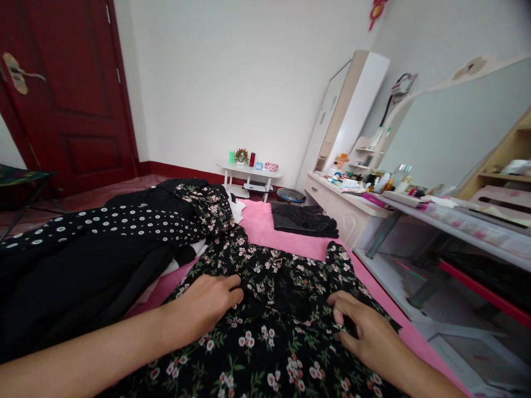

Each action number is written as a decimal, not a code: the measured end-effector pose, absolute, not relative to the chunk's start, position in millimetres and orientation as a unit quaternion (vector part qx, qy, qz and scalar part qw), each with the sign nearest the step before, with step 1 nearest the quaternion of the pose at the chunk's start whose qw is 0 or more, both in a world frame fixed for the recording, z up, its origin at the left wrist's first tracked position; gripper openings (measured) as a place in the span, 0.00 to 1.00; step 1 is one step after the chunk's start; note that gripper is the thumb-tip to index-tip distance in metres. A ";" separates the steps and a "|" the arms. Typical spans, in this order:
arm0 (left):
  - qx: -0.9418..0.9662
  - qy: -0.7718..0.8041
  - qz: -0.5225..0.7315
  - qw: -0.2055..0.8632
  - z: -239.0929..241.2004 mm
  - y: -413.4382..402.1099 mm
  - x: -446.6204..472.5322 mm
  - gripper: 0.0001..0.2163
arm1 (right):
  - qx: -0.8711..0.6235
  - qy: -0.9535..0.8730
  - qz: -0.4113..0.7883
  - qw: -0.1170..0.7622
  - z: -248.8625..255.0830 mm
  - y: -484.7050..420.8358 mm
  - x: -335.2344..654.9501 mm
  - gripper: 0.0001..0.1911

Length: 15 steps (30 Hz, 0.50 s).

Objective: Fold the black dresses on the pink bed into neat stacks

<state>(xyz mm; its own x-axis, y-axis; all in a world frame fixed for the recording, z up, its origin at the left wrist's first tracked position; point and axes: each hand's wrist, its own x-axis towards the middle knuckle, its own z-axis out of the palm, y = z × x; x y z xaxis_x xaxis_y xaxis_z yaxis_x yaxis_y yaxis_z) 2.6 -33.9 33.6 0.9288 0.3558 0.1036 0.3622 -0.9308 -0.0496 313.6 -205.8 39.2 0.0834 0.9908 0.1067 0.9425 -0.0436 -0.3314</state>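
Lying spread across the pink bed, right below the camera: a black floral dress with small pink and white blossoms, a black lace panel at its neckline.

Pressing down on the dress near the collar, left of the lace: the left hand, fingers curled loosely, knuckles up, resting on the fabric; whether any cloth is caught under the fingertips cannot be told.

Resting on the dress to the right of the lace: the right hand, fingers bent and partly spread, tips touching the fabric, seeming to be pinching a small fold, though the grip itself is hidden under the fingers.

Piling up on the left side of the bed, just beside the dress: dark clothes, among them a black polka-dot garment with white rings and a plain black one below it.

Sitting further back on the pink cover, well apart from both hands: a folded black garment.

Standing along the right: a white dressing table crowded with bottles and small items, a large mirror above it.

Standing against the far wall: a small white side table carrying a green cup, a little plant and a red can. Closing off the left corner: a dark red door.
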 end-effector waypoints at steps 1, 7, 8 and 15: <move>-0.981 -0.190 -0.033 0.022 33.1 -35.5 2.9 0.12 | -0.720 -0.672 0.092 0.144 39.3 -205.8 312.9 0.08; -0.942 -0.315 0.049 -0.100 86.2 -12.6 42.5 0.06 | -0.688 -0.687 0.234 0.024 82.1 -156.6 333.0 0.11; -0.917 -0.362 0.066 -0.151 103.7 -0.7 54.9 0.08 | -0.681 -0.683 0.263 0.017 95.8 -139.8 339.4 0.12; -0.810 -0.488 -0.320 -0.049 137.6 84.4 125.1 0.26 | -0.748 -0.524 -0.081 0.400 111.3 -45.1 354.3 0.17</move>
